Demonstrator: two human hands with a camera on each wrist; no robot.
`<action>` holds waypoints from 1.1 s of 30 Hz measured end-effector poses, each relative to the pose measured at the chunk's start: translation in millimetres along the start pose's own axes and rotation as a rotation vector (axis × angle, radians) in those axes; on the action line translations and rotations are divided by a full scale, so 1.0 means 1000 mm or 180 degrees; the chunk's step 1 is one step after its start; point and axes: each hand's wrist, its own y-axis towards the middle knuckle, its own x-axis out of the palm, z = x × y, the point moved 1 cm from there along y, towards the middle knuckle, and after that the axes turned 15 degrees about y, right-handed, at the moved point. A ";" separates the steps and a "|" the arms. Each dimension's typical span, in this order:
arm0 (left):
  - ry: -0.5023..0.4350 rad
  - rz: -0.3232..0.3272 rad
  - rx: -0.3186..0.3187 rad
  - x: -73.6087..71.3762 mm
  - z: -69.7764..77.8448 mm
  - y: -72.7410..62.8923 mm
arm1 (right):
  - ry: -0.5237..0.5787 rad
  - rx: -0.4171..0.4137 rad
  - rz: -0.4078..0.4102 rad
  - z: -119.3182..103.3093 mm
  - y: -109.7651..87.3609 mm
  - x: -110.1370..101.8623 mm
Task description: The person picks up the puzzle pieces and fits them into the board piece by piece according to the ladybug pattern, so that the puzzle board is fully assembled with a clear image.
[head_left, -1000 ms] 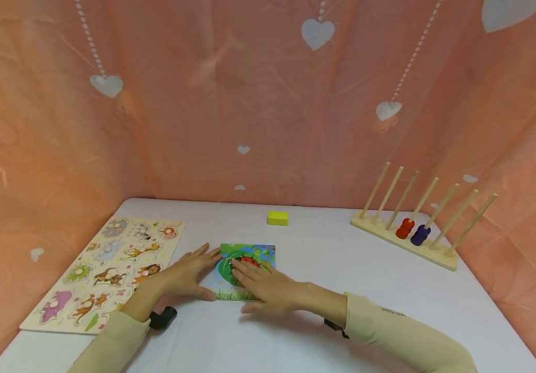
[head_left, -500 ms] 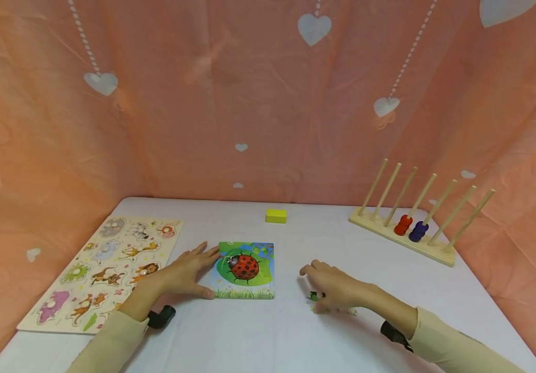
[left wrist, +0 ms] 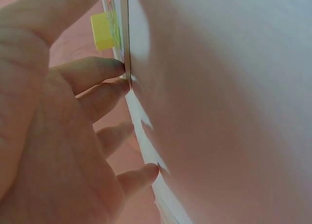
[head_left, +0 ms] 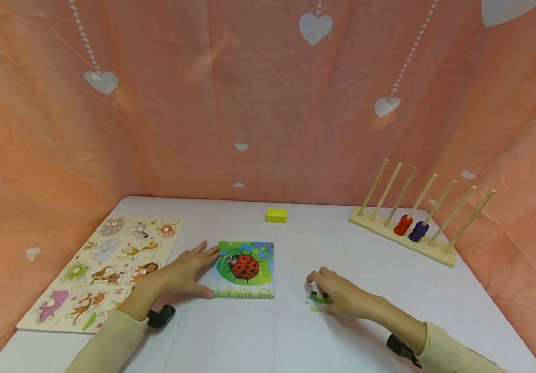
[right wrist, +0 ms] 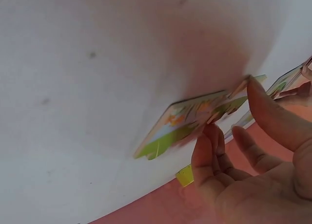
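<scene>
A square ladybug puzzle (head_left: 243,269) lies flat on the white table. My left hand (head_left: 186,272) rests at its left side, fingers spread, with fingertips touching its edge in the left wrist view. To the right of the puzzle, my right hand (head_left: 344,294) is low over the table. Its thumb and curled fingers pinch a green puzzle piece (right wrist: 231,105) by its edges in the right wrist view. Beside that lies another puzzle piece (right wrist: 178,121) with orange flowers and green grass. Part of the pinched piece is hidden by the fingers.
An animal peg puzzle board (head_left: 102,277) lies at the left, partly under the left forearm. A yellow block (head_left: 276,216) sits at the back. A wooden peg stand (head_left: 400,239) with red beads (head_left: 403,225) and blue beads (head_left: 419,231) is at the back right.
My right hand has left the ladybug puzzle, moving right to the loose pieces, where its fingers have drawn in around one. The left hand has stayed at the puzzle's edge.
</scene>
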 end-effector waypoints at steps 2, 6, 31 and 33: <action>-0.0009 -0.0003 -0.0002 -0.001 0.000 0.000 | 0.0001 -0.0017 -0.0006 0.000 0.000 0.000; 0.0005 -0.0004 0.0001 -0.001 0.000 0.001 | 0.0015 -0.0073 -0.0019 0.000 -0.001 -0.001; -0.0007 0.0021 0.0004 0.000 0.001 0.001 | -0.0001 -0.0131 0.0183 0.008 -0.005 0.001; -0.0007 0.0018 0.0000 -0.001 0.001 0.001 | 0.0058 -0.0158 0.0179 0.008 -0.005 0.001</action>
